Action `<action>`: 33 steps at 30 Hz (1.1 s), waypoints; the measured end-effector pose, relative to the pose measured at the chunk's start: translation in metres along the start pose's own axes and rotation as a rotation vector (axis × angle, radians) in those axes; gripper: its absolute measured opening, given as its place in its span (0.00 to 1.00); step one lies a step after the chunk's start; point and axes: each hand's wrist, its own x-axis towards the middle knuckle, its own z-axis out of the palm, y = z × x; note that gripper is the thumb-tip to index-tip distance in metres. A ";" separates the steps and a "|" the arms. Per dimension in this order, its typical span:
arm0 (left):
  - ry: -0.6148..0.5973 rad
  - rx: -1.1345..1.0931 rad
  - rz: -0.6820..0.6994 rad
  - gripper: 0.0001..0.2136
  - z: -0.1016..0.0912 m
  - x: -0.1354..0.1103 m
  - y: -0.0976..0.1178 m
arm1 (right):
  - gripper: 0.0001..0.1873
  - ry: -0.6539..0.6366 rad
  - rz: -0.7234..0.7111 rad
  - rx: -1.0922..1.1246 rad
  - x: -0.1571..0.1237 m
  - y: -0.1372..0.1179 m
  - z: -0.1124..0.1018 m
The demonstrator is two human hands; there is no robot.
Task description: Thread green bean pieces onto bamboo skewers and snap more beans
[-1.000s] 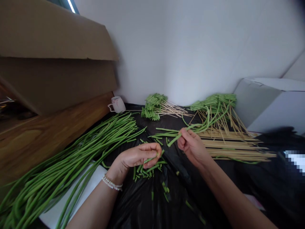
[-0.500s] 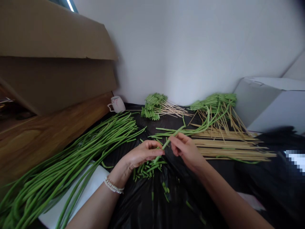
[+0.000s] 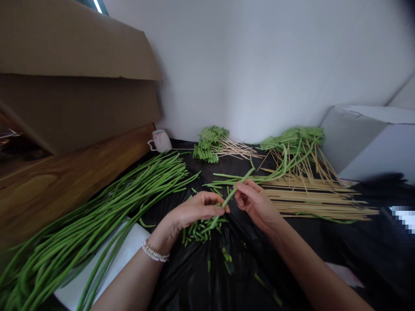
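My left hand (image 3: 199, 209) pinches a length of green long bean (image 3: 231, 195) between thumb and fingers. The bean slants up to the right, from below the left fingertips past the fingers of my right hand (image 3: 254, 201). Those right fingers are curled and pressed together against the bean's upper part. Short cut bean pieces (image 3: 197, 231) lie in a small heap under my left hand. Behind the hands, a few longer beans (image 3: 269, 176) stretch across the black plastic sheet (image 3: 191, 276).
Whole long beans (image 3: 106, 211) are piled at left, partly over a white sheet (image 3: 121, 246). Bare wooden skewers (image 3: 317, 203) lie at right. Bundles of skewered beans (image 3: 209, 144) (image 3: 292, 138) sit by the wall, near a mug (image 3: 161, 141). Cardboard (image 3: 78, 95) and white (image 3: 366, 142) boxes flank the sheet.
The bean in my hands has slid slightly downward, with more of it showing below the left fingertips. My right fingers have closed in against its upper part.
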 end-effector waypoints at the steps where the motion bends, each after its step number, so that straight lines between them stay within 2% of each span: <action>1: 0.006 -0.012 0.008 0.13 0.000 0.001 0.000 | 0.12 0.007 -0.007 -0.002 0.000 -0.001 0.000; 8: 0.174 -0.223 0.110 0.13 -0.004 0.007 -0.004 | 0.09 -0.048 -0.032 0.042 -0.003 -0.005 0.002; 12: 0.274 -0.412 0.189 0.12 -0.001 0.012 -0.008 | 0.08 -0.099 -0.037 -0.071 -0.004 0.002 0.004; 15: 0.295 -0.616 0.201 0.09 -0.001 0.015 -0.009 | 0.10 -0.091 -0.043 -0.178 -0.004 0.011 0.007; 18: 0.326 -0.902 0.201 0.04 -0.009 0.016 -0.007 | 0.09 -0.117 -0.042 -0.319 -0.007 0.017 0.013; 21: 0.357 -1.097 0.248 0.09 -0.022 0.013 -0.004 | 0.08 -0.214 -0.026 -0.414 -0.012 0.017 0.019; 25: 0.270 -0.980 0.196 0.09 -0.026 0.010 -0.002 | 0.09 -0.227 -0.028 -0.378 -0.013 0.011 0.017; 28: 0.185 -0.716 0.122 0.08 -0.016 0.009 -0.003 | 0.10 -0.202 -0.036 -0.329 -0.010 0.006 0.010; 31: 0.113 -0.425 0.072 0.12 -0.006 0.007 -0.005 | 0.11 -0.199 -0.045 -0.320 -0.009 0.003 0.007; 33: 0.046 -0.316 0.028 0.14 -0.003 0.004 -0.006 | 0.11 -0.209 -0.040 -0.328 -0.008 0.003 0.007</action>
